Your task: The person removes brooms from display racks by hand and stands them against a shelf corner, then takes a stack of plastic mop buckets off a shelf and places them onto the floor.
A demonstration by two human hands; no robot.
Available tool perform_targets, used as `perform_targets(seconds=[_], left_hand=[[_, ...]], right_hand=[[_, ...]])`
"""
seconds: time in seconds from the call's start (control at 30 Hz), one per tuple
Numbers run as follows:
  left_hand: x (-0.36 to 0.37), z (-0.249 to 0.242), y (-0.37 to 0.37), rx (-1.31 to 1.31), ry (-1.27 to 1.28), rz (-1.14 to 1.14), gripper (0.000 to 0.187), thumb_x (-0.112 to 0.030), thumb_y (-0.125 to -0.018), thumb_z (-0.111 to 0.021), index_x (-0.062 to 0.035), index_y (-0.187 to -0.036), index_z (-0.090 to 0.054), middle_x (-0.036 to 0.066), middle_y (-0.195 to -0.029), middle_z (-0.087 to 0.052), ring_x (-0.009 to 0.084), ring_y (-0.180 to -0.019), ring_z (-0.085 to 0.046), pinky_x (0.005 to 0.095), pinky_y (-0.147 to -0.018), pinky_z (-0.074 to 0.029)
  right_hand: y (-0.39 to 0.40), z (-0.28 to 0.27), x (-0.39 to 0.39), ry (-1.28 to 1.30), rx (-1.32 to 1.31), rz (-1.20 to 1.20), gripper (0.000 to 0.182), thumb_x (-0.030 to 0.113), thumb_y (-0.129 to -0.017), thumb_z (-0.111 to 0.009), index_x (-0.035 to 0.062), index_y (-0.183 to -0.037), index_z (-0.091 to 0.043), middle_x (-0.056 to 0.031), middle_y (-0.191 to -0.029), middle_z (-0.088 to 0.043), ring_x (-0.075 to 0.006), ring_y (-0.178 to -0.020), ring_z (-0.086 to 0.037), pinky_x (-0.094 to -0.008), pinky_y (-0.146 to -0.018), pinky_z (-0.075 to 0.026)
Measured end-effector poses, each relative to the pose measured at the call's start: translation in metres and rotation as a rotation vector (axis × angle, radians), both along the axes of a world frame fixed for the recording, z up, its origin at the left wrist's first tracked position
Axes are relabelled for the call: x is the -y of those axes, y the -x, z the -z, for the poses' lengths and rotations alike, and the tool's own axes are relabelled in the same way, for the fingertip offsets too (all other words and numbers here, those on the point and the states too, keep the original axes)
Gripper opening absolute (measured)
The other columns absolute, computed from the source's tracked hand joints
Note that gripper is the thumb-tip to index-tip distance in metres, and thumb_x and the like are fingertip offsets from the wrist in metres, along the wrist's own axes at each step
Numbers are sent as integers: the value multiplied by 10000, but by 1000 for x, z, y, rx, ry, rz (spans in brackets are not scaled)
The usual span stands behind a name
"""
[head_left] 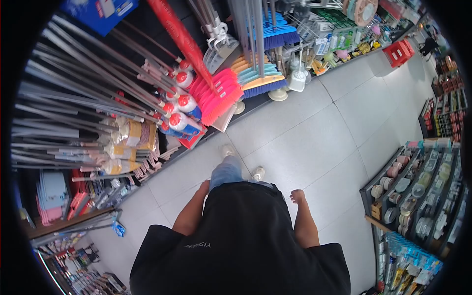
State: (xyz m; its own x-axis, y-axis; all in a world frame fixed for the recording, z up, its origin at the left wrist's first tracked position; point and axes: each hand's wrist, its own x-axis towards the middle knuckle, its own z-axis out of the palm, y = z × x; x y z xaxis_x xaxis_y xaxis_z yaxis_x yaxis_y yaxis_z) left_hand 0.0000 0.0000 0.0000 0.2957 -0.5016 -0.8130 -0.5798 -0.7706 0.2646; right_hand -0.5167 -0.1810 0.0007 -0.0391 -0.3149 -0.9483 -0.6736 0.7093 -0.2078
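Our left hand [203,186] at hip, grip hidden. Our right hand [297,196] loosely curled, empty, over floor [314,132]. Brooms [221,96] ahead.

Only one print legible: small pale lettering across the black shirt [241,246], seen upside down, roughly "YSIMSO", letters uncertain. Labels on the spray bottles [182,120], blue sign [105,12] and shelf packages [410,258] too small and blurred to read.

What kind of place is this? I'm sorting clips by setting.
Most likely a household-goods shop aisle. Mops and brooms stand bunched in a rack, a shelf of small packaged goods lines the other side, and a red basket sits on the tiled floor.
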Motion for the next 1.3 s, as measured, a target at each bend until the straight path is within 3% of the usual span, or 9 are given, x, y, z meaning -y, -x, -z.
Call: perform_targets(seconds=[0.07, 0.1, 0.2, 0.3, 0.53, 0.7, 0.83, 1.07, 1.3], left_hand=[[19, -13, -28, 47, 50, 152, 350, -296, -807, -564, -35, -1015, -669, 257, -1021, -634, 389, -994, -614, 450, -841, -488], [53, -1, 55, -55, 62, 66, 342, -287, -807, -561, -34, -1010, -670, 259, -1018, -633, 391, -988, -615, 449, -836, -489], [96, -5, 37, -190, 127, -185, 319, -259, -815, -548, -31, -999, -673, 266, -1012, -631, 392, -973, -618, 444, -823, -492], [139, -8, 42, -61, 123, 164, 305, -244, -819, -543, -34, -996, -676, 265, -1009, -632, 391, -975, -617, 439, -827, -490], [251, 2, 40, -103, 149, 144, 313, -228, -814, -545, -24, -1017, -667, 255, -979, -644, 369, -946, -635, 424, -826, -490], [387, -44, 22, -183, 157, 135, 243, -139, -803, -595, -36, -1013, -661, 152, -866, -686, 259, -786, -665, 367, -713, -516], [504, -40, -12, -326, 614, -178, 191, -153, -876, -581, -29, -1006, -646, 76, -803, -671, 166, -723, -634, 302, -628, -496], [672, -293, 17, -447, 1281, -432, 264, -146, -853, -668, 33, -1037, -604, 52, -883, -658, 114, -849, -623, 260, -749, -500], [702, -328, 35, -173, 1229, -388, 239, -146, -840, -678, 29, -981, -597, 71, -854, -661, 118, -770, -636, 253, -689, -506]], right_hand=[[-34, 1, -23, 5, 41, 71, 327, 179, -844, -488, 18, -1110, -587, -129, -930, -679, -253, -754, -657, -390, -608, -536], [43, -21, -8, 1, -22, 113, 322, 174, -847, -489, 18, -1110, -588, -128, -925, -678, -251, -751, -657, -389, -608, -536], [11, -8, -6, 28, 37, 215, 304, 168, -863, -507, 18, -1114, -591, -128, -898, -673, -242, -726, -648, -384, -605, -535], [7, -6, 8, 72, 49, 307, 260, 135, -844, -499, 14, -1044, -612, -134, -825, -679, -215, -620, -627, -359, -520, -521], [28, -38, 94, 101, 18, 470, 255, 178, -885, -516, 25, -1076, -588, -128, -879, -672, -225, -710, -638, -381, -607, -524], [24, -47, 174, 180, 19, 564, 258, 175, -882, -515, 32, -1083, -589, -127, -883, -672, -224, -705, -637, -378, -614, -524], [10, -30, 242, 267, 50, 560, 248, 159, -874, -514, 34, -1070, -599, -119, -879, -662, -224, -705, -635, -375, -612, -524], [-12, -24, 332, 361, 94, 423, 217, 118, -857, -516, 20, -1024, -614, -100, -849, -637, -177, -653, -605, -292, -493, -469], [13, -13, 416, 121, 64, 191, 272, 168, -852, -532, 29, -1076, -597, -102, -857, -644, -219, -665, -609, -375, -557, -493]])
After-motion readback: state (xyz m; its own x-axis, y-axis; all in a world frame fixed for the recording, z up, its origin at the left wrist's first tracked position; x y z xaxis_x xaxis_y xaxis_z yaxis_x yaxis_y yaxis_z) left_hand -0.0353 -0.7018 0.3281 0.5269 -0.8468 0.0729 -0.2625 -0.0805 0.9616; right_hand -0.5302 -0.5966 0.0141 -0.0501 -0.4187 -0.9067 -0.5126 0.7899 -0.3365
